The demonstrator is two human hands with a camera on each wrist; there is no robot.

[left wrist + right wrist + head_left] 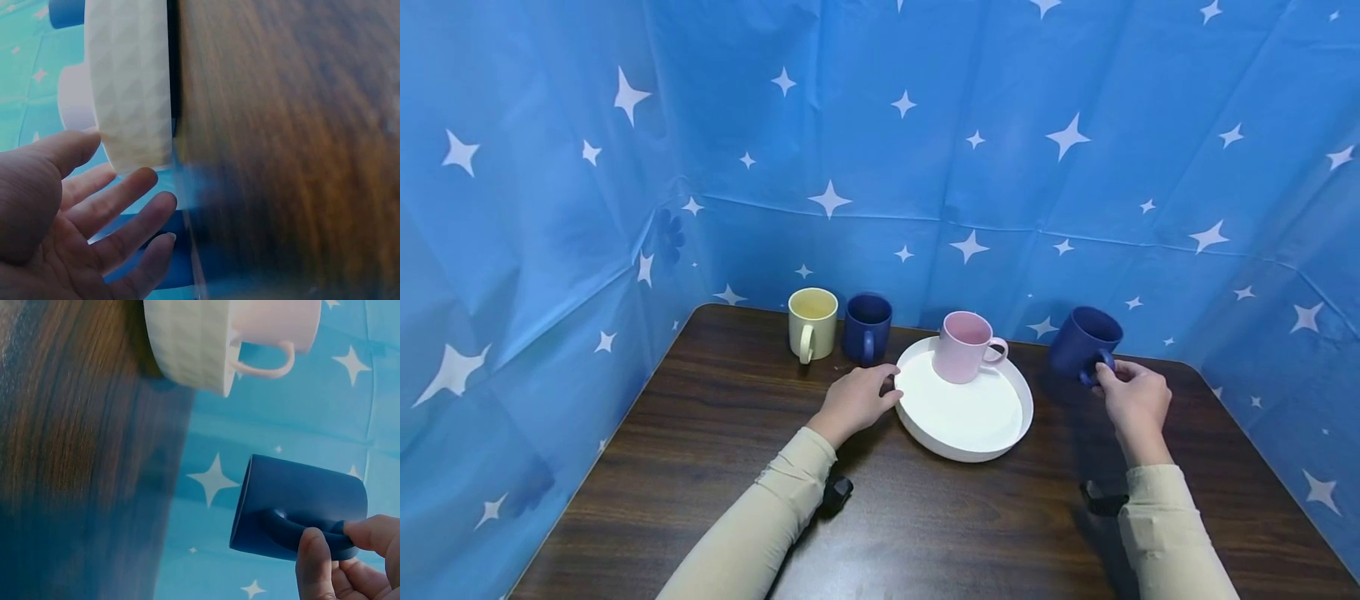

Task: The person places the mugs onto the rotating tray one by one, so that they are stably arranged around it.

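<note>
My right hand [1137, 402] pinches the handle of a dark blue mug [1081, 337] between thumb and fingers. That mug tilts slightly, and the right wrist view shows its base [240, 503] raised above the table. My left hand [859, 398] reaches the left side of a round white tray [962, 454], its fingers [134, 200] spread and fairly straight, fingertips right at the rim. On the tray, toward the back, a pink mug [958, 354] stands upright, handle pointing right. The tray's outer wall [131, 81] has a faceted pattern.
A pale yellow mug [812, 325] and another dark blue mug [867, 329] stand side by side at the back, left of the tray. The brown wooden table [970, 533] ends at a blue curtain [880, 150] with white stars, behind and on both sides.
</note>
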